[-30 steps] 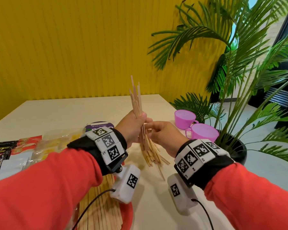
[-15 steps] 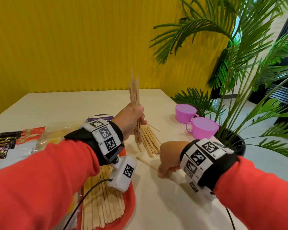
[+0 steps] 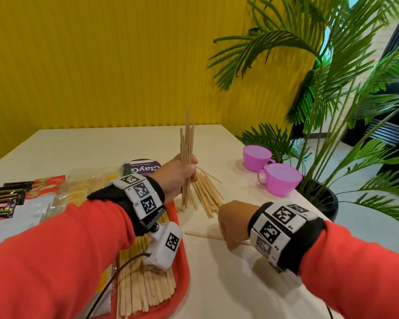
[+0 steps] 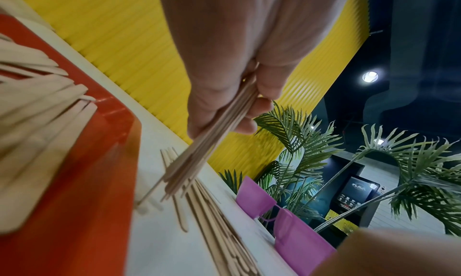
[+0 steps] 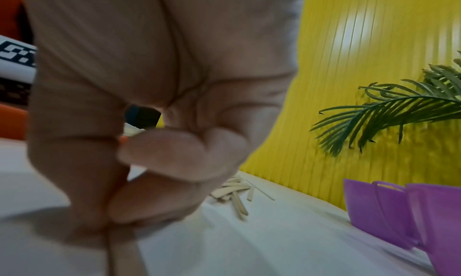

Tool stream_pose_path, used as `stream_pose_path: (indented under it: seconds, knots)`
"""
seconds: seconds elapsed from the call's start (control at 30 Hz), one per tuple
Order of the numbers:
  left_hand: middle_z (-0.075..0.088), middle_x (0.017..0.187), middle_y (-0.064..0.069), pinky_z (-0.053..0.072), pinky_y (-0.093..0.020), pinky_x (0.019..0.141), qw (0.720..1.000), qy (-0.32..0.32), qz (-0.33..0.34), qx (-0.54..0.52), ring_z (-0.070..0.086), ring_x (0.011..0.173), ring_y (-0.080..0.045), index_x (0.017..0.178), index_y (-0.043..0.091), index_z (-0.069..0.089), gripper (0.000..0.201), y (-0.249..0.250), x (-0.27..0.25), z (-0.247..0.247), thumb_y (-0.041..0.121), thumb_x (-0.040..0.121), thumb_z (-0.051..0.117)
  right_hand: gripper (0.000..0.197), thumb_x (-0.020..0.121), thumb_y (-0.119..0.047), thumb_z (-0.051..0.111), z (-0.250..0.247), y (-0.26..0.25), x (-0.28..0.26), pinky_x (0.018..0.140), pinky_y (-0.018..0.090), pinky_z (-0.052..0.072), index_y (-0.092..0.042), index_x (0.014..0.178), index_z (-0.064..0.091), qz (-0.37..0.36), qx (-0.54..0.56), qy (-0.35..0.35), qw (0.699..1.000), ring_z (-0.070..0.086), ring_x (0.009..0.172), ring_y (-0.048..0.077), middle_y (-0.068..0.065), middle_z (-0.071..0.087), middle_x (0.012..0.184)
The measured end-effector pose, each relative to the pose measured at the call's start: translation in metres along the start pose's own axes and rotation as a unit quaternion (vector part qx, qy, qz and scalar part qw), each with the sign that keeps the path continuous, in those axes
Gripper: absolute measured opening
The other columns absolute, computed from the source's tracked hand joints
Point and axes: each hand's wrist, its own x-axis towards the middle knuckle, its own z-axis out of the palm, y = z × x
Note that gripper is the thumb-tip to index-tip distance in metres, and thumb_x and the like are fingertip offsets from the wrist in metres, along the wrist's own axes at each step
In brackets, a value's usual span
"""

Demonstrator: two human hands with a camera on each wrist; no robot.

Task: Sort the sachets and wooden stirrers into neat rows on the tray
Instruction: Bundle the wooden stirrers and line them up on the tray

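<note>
A: Pale wood, thin and flat: we see the bundle of stirrers (image 3: 186,164) standing upright in our left hand (image 3: 176,178), whose fingers curl round its middle, lower ends just above the surface (image 3: 217,284).

B: And our right hand (image 3: 232,223)?

A: At 4 o'clock from the bundle, it pinches a single stirrer (image 3: 203,235) lying flat on the surface. A loose pile (image 3: 205,192) lies beyond; a sorted row (image 3: 145,293) fills the red tray (image 3: 182,272) at 7 o'clock.

B: Handling?

A: We judge them light, stiff, snappable and prone to fanning. Take hold mid-length; lift single ones by an end.
</note>
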Motion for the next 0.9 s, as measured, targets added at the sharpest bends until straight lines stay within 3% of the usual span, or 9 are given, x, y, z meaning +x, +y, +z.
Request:
stream_pose_path:
  seconds: [0.13,0.33,0.43,0.5,0.57,0.63,0.8,0.9]
  knots:
    - [0.047,0.075,-0.003,0.039,-0.022,0.066,1.0,-0.001,-0.011,-0.008,0.05,0.072,-0.013,0.087,0.015,0.047,0.024,-0.001,0.0,-0.001,-0.002,0.098,0.034,0.03,0.073,-0.016,0.076,0.001,0.0,0.001,0.079,0.03,0.053,-0.008,0.1,0.066,-0.005,0.004,0.025,1.0,0.064,0.092,0.024,0.008,0.069,0.102]
    - [0.058,0.081,-0.006,0.044,-0.02,0.069,0.999,0.012,-0.03,-0.008,0.057,0.081,-0.016,0.082,0.011,0.05,0.029,-0.004,0.002,-0.004,-0.012,0.093,0.037,0.032,0.074,-0.016,0.075,0.001,-0.002,-0.003,0.071,0.027,0.047,-0.006,0.102,0.063,0.005,0.038,0.012,0.999,0.054,0.081,0.019,0.008,0.064,0.097]
    - [0.061,0.083,-0.006,0.044,-0.019,0.071,1.0,0.009,-0.027,0.012,0.059,0.081,-0.012,0.081,0.01,0.051,0.031,-0.004,0.003,-0.005,-0.016,0.09,0.038,0.032,0.075,-0.017,0.074,0.0,-0.006,-0.004,0.065,0.025,0.045,-0.006,0.103,0.063,-0.001,0.005,0.018,1.0,0.052,0.08,0.019,0.006,0.058,0.089]
    - [0.062,0.083,-0.006,0.044,-0.02,0.071,0.999,0.009,-0.023,0.025,0.06,0.083,-0.011,0.08,0.01,0.052,0.031,-0.004,0.002,-0.005,-0.016,0.09,0.039,0.03,0.076,-0.015,0.072,-0.001,-0.007,-0.004,0.059,0.024,0.042,-0.005,0.103,0.063,-0.013,-0.013,0.011,1.0,0.052,0.081,0.018,0.007,0.061,0.092]
    - [0.062,0.082,-0.005,0.044,-0.021,0.072,0.999,0.011,-0.023,0.033,0.059,0.085,-0.014,0.08,0.011,0.052,0.031,-0.005,0.002,-0.004,-0.016,0.09,0.04,0.029,0.078,-0.015,0.07,-0.002,-0.008,-0.003,0.066,0.025,0.044,-0.006,0.106,0.064,-0.031,-0.031,0.002,0.999,0.052,0.084,0.018,0.008,0.064,0.104]
    - [0.06,0.08,-0.005,0.044,-0.021,0.07,0.999,0.016,-0.02,0.035,0.059,0.083,-0.014,0.078,0.011,0.052,0.031,-0.004,0.002,-0.004,-0.015,0.09,0.04,0.026,0.08,-0.016,0.068,-0.007,-0.004,-0.004,0.073,0.026,0.043,-0.007,0.105,0.065,-0.038,-0.022,0.004,0.999,0.052,0.085,0.017,0.005,0.064,0.1]
    - [0.057,0.08,-0.006,0.044,-0.021,0.07,0.999,0.01,-0.023,0.02,0.055,0.077,-0.013,0.083,0.011,0.051,0.027,-0.002,0.002,-0.006,-0.011,0.093,0.039,0.014,0.08,-0.003,0.059,-0.034,0.021,-0.006,0.058,0.018,0.045,-0.012,0.085,0.067,0.01,0.144,0.068,0.987,0.054,0.066,0.01,-0.002,0.06,0.074]
    - [0.056,0.08,-0.006,0.044,-0.02,0.067,0.999,0.002,-0.025,0.026,0.054,0.076,-0.013,0.085,0.012,0.052,0.026,-0.002,0.003,-0.006,-0.009,0.093,0.039,0.008,0.082,-0.003,0.061,-0.043,0.028,0.0,0.058,0.016,0.049,-0.009,0.079,0.065,0.022,0.309,0.121,0.943,0.056,0.06,0.008,0.001,0.062,0.066]
